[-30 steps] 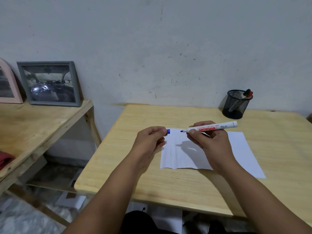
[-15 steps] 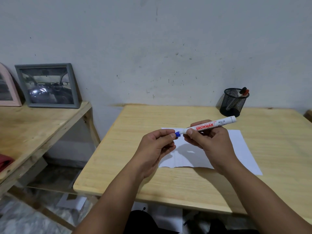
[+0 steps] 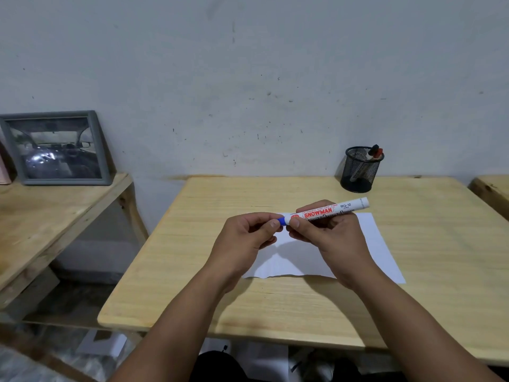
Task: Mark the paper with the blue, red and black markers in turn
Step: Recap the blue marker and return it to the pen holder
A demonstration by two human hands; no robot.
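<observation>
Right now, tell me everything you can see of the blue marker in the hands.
The blue marker is a white plastic-looking barrel with red SNOWMAN lettering and BG-12 printed near its rear end. It lies almost level above the paper, its rear end pointing right and slightly up. The right hand grips the barrel from below, thumb beside the cap. The left hand pinches the blue cap, which sits on the tip. No bare tip shows.

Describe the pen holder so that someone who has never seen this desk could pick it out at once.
Start at the light wooden table against the grey wall and look to its far right corner. There stands a black wire-mesh cup, well behind the white sheet of paper. It is the only container on the table, and two markers with a black and a red cap stick out of it.
</observation>
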